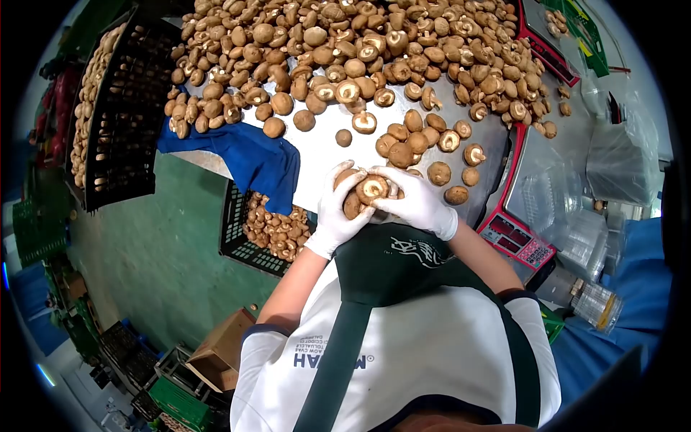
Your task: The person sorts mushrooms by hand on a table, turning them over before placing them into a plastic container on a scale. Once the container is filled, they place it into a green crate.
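Observation:
In white gloves, my left hand [336, 212] and my right hand [421, 204] are cupped together at the near edge of the table, in front of the dark green apron [381, 270]. Between them they hold several shiitake mushrooms [372, 189], one with its pale gills and stem facing up. Both hands are closed round this cluster; the fingers partly hide the lower mushrooms. Just beyond the right hand lies a small group of loose mushrooms [401, 154], some cap up, some gills up. A single mushroom [344, 137] sits on the white surface ahead.
A large mushroom heap [317, 36] covers the far table. At right stand a red scale [517, 241] and stacked clear plastic trays [583, 241]. A blue cloth [252, 155] hangs over the left edge, above a crate [248, 255] of mushrooms. A black crate [122, 115] stands far left.

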The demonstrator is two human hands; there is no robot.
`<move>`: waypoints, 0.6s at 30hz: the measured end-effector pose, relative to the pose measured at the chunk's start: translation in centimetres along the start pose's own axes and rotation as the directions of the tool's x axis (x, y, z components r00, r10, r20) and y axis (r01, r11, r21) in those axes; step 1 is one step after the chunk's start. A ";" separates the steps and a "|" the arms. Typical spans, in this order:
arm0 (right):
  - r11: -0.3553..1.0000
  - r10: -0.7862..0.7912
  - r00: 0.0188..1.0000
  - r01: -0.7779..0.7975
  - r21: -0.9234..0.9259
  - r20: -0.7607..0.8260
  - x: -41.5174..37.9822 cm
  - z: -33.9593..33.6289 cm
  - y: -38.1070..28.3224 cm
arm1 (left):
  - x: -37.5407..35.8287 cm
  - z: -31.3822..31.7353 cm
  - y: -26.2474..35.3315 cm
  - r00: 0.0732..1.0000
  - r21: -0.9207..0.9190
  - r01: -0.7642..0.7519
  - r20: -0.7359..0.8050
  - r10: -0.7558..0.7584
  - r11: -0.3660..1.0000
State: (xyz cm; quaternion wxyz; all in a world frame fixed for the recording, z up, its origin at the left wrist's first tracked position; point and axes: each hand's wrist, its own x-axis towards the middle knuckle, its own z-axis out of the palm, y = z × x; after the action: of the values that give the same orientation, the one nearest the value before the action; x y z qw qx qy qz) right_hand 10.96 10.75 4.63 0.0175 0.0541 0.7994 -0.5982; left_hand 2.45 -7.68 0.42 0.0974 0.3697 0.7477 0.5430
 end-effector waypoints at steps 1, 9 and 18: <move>0.999 0.047 0.999 -0.046 0.025 -0.018 -0.2 0.2 0.3 | -0.1 0.2 -0.3 0.998 -0.045 0.056 0.039 -0.054 0.997; 0.900 0.127 0.896 0.076 0.430 -0.425 -6.5 -4.2 1.1 | 5.8 6.9 3.1 0.931 -0.268 0.027 0.356 0.073 0.963; 0.999 -0.014 0.161 0.035 -0.008 -0.987 -20.5 -15.2 1.3 | 11.8 26.8 19.4 0.743 -0.503 -0.373 0.341 0.576 0.780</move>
State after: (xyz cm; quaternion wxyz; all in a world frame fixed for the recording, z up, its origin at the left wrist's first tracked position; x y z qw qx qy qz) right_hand 32.08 24.33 9.58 -0.5144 0.4157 0.6162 -0.4276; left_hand 17.46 22.57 10.05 0.2074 0.6449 0.4488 0.5828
